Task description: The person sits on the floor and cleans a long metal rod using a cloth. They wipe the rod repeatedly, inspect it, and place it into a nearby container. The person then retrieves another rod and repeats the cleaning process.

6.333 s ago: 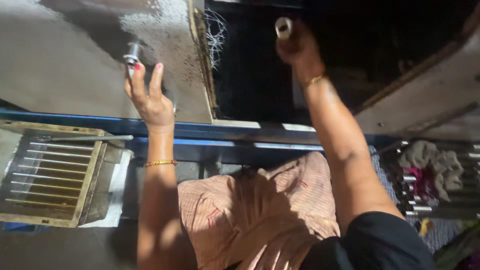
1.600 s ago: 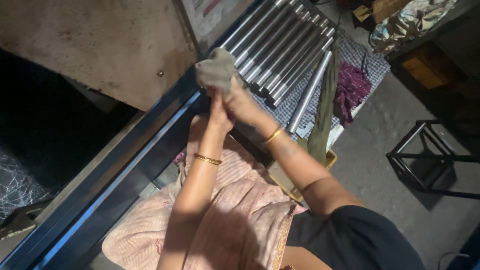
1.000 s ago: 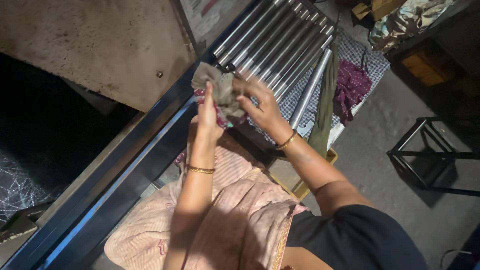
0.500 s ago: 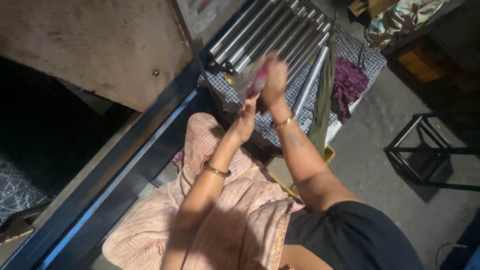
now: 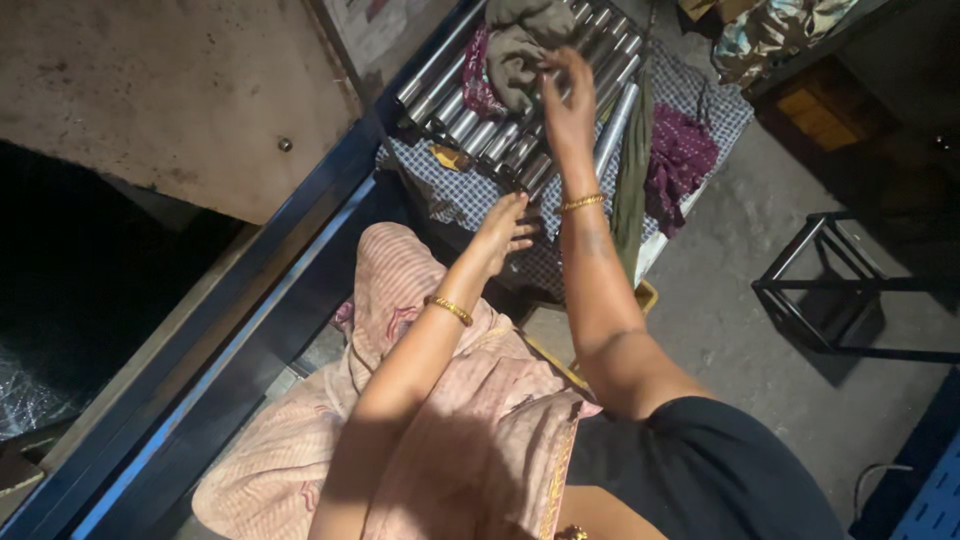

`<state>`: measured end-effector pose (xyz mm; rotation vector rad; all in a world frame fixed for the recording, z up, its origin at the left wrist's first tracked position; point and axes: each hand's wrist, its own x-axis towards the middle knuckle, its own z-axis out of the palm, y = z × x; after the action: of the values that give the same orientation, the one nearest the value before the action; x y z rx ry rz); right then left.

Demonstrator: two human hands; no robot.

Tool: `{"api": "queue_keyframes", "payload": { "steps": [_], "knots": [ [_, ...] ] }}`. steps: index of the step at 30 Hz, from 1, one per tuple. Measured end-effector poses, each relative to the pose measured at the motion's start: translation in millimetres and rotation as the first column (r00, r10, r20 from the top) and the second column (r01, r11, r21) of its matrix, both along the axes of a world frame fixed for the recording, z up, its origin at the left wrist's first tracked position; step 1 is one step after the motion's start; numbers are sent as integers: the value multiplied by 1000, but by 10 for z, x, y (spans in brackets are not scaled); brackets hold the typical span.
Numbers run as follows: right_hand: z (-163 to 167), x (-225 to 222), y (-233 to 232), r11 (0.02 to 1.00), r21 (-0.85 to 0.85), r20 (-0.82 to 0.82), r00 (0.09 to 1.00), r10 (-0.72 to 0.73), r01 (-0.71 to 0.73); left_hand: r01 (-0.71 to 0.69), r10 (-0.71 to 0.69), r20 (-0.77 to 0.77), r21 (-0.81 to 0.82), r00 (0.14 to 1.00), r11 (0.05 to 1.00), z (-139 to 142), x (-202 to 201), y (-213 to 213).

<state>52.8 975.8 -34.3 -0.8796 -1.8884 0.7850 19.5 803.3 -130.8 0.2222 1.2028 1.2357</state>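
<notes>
A row of several shiny metal rods [image 5: 500,135] lies on a blue checked cloth [image 5: 450,190] on a low table. A crumpled grey-brown rag [image 5: 520,45] rests on the far ends of the rods. My right hand [image 5: 568,100] hovers over the rods just right of the rag, fingers spread, holding nothing. My left hand [image 5: 503,232] hangs lower, above the near edge of the checked cloth, fingers loosely apart and empty. Both wrists carry gold bangles.
A dark blue steel frame [image 5: 250,320] runs diagonally past a rusty metal panel [image 5: 160,90]. A maroon cloth [image 5: 680,160] and a green strip lie right of the rods. A black metal stool frame [image 5: 830,290] stands on the concrete floor at right.
Both hands held the rag a second ago; it now lies on the rods. My right hand has let go and spread above the rods, and my left hand has dropped back.
</notes>
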Motion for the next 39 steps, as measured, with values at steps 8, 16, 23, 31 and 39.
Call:
{"api": "queue_keyframes", "payload": {
  "steps": [8,16,23,31,39],
  "knots": [
    [-391,466,-102,987,-160,57,998,40,-30,-137,128,417,-8,900,991,33,-28,282],
    [-379,760,-203,985,32,390,906,-167,168,-272,176,633,56,754,961,315,-95,170],
    [-317,740,-196,963,256,221,965,-140,81,-223,76,472,265,879,938,1203,135,-25],
    [-222,827,-258,998,-6,-305,950,-66,67,201,-64,-268,523,961,828,1679,-262,-639],
    [736,908,-826,803,-423,-604,791,96,-420,92,224,-695,387,684,917,2317,-1528,-2316]
  ]
}}
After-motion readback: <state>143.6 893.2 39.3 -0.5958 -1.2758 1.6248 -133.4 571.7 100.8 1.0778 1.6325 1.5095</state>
